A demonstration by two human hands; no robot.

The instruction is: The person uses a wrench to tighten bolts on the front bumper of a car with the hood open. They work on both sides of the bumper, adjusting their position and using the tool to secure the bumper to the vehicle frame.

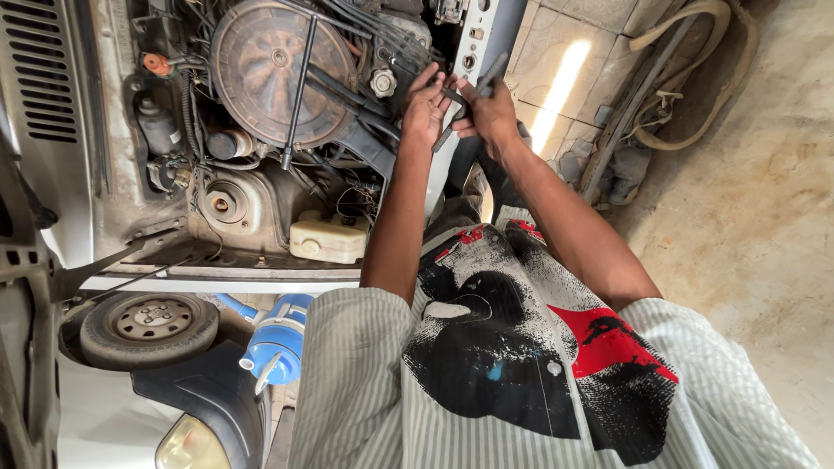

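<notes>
While both bare forearms stretch out from striped grey-white cotton sleeves [365,382], the left hand [426,108] and the right hand [491,113] meet at the edge of an open engine bay, beside the pale painted metal body panel [479,35]. Between them is a slim dark metal bar tool [469,100], long and flat-sided, tilted so its upper end points toward the panel. The right hand's grip is closed around the tool's upper stretch, fingers curled over it. The left hand is wrapped about the lower part where a black rubber hose [369,143] runs up; its grip looks closed too, though exactly what it clutches beneath the fingers cannot be told.

Just left of the hands sits a small round cap of dull white metal [383,82]. Beyond it lies the large round air-cleaner housing [274,69], a shallow drum of dusty, rust-brown steel with a centre nut, crossed by a thin black prop rod [300,87]. Below that is a squat cream plastic reservoir [328,239], grimy and translucent, and a cast grey metal pulley housing [228,204].

Nearer the camera, a worn black rubber tyre on a steel wheel [148,326] sits by a blue and white plastic jug [276,343]. To the right, thick tan coiled hose [695,78] lies on rough, stained concrete floor [773,217] by pale square tiles [556,52].
</notes>
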